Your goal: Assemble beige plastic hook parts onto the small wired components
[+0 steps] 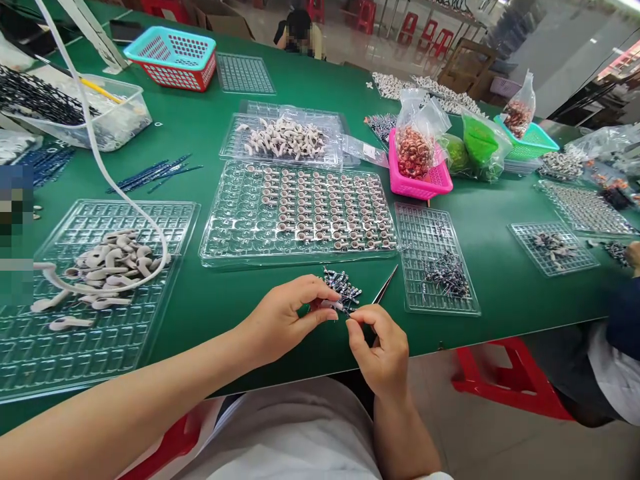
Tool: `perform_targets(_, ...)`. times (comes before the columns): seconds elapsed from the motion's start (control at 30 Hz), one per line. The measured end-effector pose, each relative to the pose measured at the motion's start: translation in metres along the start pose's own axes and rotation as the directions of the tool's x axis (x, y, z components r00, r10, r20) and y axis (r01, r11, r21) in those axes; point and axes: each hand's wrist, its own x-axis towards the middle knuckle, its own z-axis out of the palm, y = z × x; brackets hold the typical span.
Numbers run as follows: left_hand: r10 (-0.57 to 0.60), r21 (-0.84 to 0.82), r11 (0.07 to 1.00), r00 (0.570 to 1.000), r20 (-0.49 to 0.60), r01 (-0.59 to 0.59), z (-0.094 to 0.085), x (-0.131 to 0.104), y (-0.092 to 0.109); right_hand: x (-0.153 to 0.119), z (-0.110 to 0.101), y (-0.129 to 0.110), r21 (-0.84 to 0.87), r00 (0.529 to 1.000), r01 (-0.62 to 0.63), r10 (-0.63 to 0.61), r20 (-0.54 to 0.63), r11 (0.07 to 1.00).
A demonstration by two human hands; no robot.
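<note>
Near the table's front edge, my left hand (283,317) pinches a white earbud shell (329,304) between thumb and fingertips. My right hand (383,343) is closed close beside it, thumb and forefinger on a small dark part, likely a circuit board, that meets the shell; its details are too small to make out. Tweezers (386,283) stick out of my right hand, points away from me. Just behind the fingers lies a heap of small dark circuit boards (346,285). Beyond it, a clear blister tray (240,257) holds rows of earbud shells.
At left, a white cable (103,160) loops over loose earbud shells (117,260) on a tray. Another tray (417,303) with dark parts lies at right. Farther back are a pink basket (420,189), a blue-and-red basket (173,77) and more shells (285,137). A co-worker's arm (623,313) shows at right.
</note>
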Motion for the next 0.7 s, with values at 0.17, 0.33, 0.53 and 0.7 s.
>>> perform_targets(0.17,0.055,0.033,0.998,0.998,0.008,-0.055,0.0011,-0.0008,0.0001,0.0008,-0.0002,0.0002,0.0,1.0,0.006,-0.006,0.024,1.0)
perform_targets(0.33,0.074,0.067,0.995,0.996,0.043,-0.076,0.0021,-0.0012,0.0,0.0033,-0.0004,-0.0019,-0.018,0.998,0.022,-0.021,0.054,1.0)
perform_targets(0.53,0.082,0.078,0.993,0.994,0.071,-0.088,0.0024,-0.0019,-0.0001,0.0033,-0.0004,-0.0032,-0.018,0.998,0.017,-0.015,0.068,1.0)
perform_targets(0.7,0.1,0.066,0.992,0.994,0.052,-0.103,0.0041,-0.0026,0.0004,0.0001,-0.0006,-0.0007,-0.002,0.999,0.024,-0.024,0.028,1.0)
